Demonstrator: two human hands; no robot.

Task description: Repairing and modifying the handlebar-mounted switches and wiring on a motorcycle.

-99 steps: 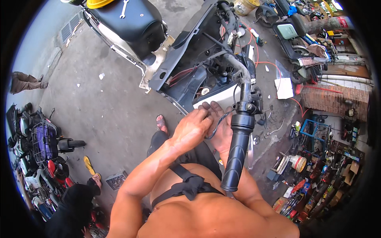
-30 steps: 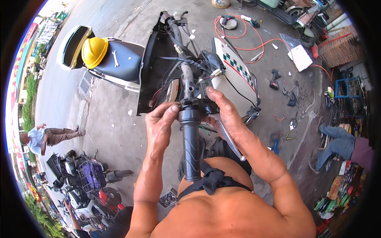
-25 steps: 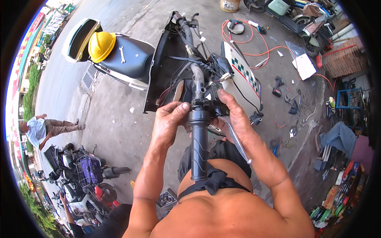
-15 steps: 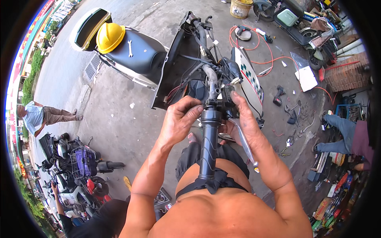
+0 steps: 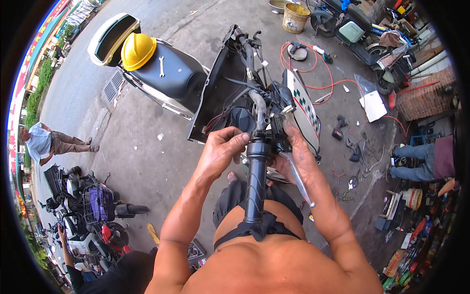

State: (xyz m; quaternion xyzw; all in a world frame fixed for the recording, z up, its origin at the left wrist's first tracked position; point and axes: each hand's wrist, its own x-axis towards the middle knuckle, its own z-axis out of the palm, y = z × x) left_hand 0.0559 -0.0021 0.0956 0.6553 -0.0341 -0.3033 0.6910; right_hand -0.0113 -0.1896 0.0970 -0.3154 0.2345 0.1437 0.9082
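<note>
A black handlebar grip (image 5: 256,186) points at me from the bare handlebar (image 5: 259,105) of a partly stripped scooter with a black front panel (image 5: 210,98). My left hand (image 5: 225,154) is closed at the left of the clamp above the grip, thumb and index fingertip together; whatever they hold is hidden. My right hand (image 5: 299,152) is wrapped around the black brake lever housing (image 5: 278,126), its thumb along it, with the silver lever (image 5: 298,179) running down beside my palm. Wires and a white panel with green checks (image 5: 306,105) lie just beyond.
Upper left: yellow helmet (image 5: 137,51) and wrench (image 5: 161,67) on a seat (image 5: 174,81). Right: orange hose (image 5: 333,81), drill (image 5: 339,126), parked scooter (image 5: 360,36), person (image 5: 416,161). Left: standing person (image 5: 66,143), motorbikes (image 5: 98,206), dark-clothed person (image 5: 117,272).
Both hands have moved from below the handlebar's switch area up to either side of the clamp. Over the last second they stay there, with only slight finger shifts as the view moves.
</note>
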